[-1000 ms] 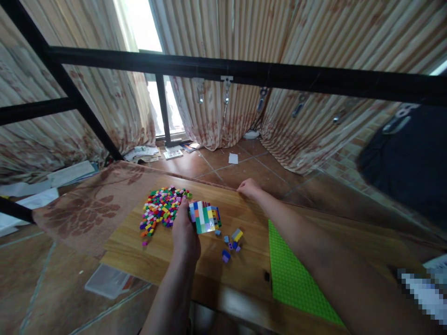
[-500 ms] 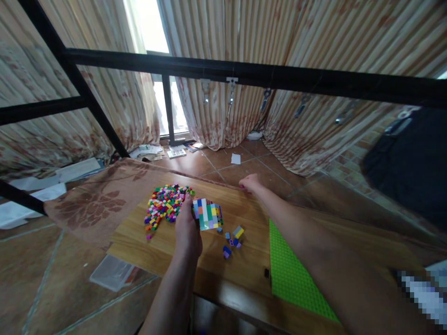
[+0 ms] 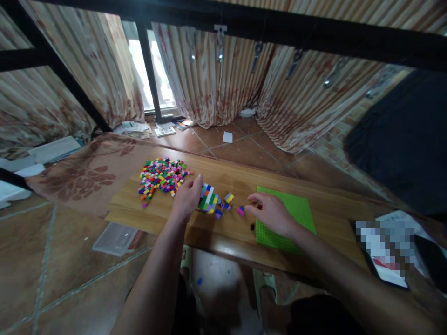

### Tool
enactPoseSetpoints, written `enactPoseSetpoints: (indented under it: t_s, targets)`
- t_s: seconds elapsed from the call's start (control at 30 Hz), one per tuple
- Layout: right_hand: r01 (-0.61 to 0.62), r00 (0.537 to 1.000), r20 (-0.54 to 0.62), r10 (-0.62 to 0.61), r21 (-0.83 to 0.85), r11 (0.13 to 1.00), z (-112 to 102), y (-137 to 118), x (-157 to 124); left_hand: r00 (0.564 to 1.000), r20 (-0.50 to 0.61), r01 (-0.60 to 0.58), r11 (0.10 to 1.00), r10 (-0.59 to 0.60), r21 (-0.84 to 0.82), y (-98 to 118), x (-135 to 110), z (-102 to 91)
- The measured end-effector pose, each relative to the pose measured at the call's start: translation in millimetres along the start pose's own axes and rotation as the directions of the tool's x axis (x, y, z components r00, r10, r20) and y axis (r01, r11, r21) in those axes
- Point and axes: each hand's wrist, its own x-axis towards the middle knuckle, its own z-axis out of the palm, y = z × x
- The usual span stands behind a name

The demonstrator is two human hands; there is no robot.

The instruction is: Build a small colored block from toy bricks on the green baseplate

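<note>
My left hand (image 3: 187, 199) is closed on a built block of toy bricks (image 3: 208, 199), with rows of white, green, blue, orange and yellow showing. My right hand (image 3: 270, 211) hovers at the left part of a green studded baseplate (image 3: 303, 211), its thumb and fingers apart. Just left of those fingertips lies a pink and blue brick piece (image 3: 241, 211) on the wooden table. Between my hands are several loose bricks, among them a yellow and grey one (image 3: 228, 198) and a blue and purple one (image 3: 218, 213).
A heap of small coloured bricks (image 3: 162, 176) spreads over the table's left part. A small black piece (image 3: 252, 227) sits beside the baseplate. A clear plastic box (image 3: 113, 238) rests on the floor at left. A black metal bar (image 3: 314, 35) crosses above the table.
My right hand has come back from the table's far edge towards the baseplate. The pink and blue piece now lies by its fingertips. The view has tilted down; my left hand keeps the brick block.
</note>
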Motion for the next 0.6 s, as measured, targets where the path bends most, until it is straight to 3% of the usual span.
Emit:
enactPoseSetpoints:
  t_s: [0.1, 0.2, 0.3, 0.4, 0.47, 0.53, 0.6]
  targets:
    - [-0.023, 0.999, 0.036, 0.023, 0.002, 1.000, 6.7, 6.3, -22.9, 0.998, 0.023, -0.060, 0.989, 0.057, 0.135, -9.1, -1.2, 0.8]
    - [-0.005, 1.000, 0.030, 0.003, 0.080, 0.997, 17.0, 7.4, -32.9, 0.997, -0.039, -0.064, 0.985, 0.072, 0.161, -21.3, -0.1, 5.3]
    - [0.034, 0.995, -0.104, -0.011, 0.221, 0.975, 18.3, -2.4, -40.9, 0.987, -0.119, -0.096, 0.993, 0.104, 0.075, -32.2, -3.6, 10.3]
    - [0.126, 0.970, -0.241, -0.043, 0.341, 0.932, 16.0, -21.5, -65.6, 0.968, -0.207, -0.153, 0.987, 0.140, -0.051, -33.7, -16.4, 8.4]
    - [0.208, 0.965, -0.227, -0.131, 0.359, 0.910, 25.5, -32.7, -94.2, 0.953, -0.251, -0.201, 0.973, 0.168, -0.115, -27.4, -30.7, 0.5]
    - [0.248, 0.967, -0.053, -0.249, 0.407, 0.879, 50.9, -35.8, -127.0, 0.945, -0.272, -0.233, 0.958, 0.182, -0.167, -18.9, -49.1, -12.5]
    - [0.202, 0.895, 0.286, -0.341, 0.423, 0.883, 90.4, -27.5, -155.9, 0.944, -0.292, -0.229, 0.943, 0.154, -0.242, -15.5, -70.5, -27.9]
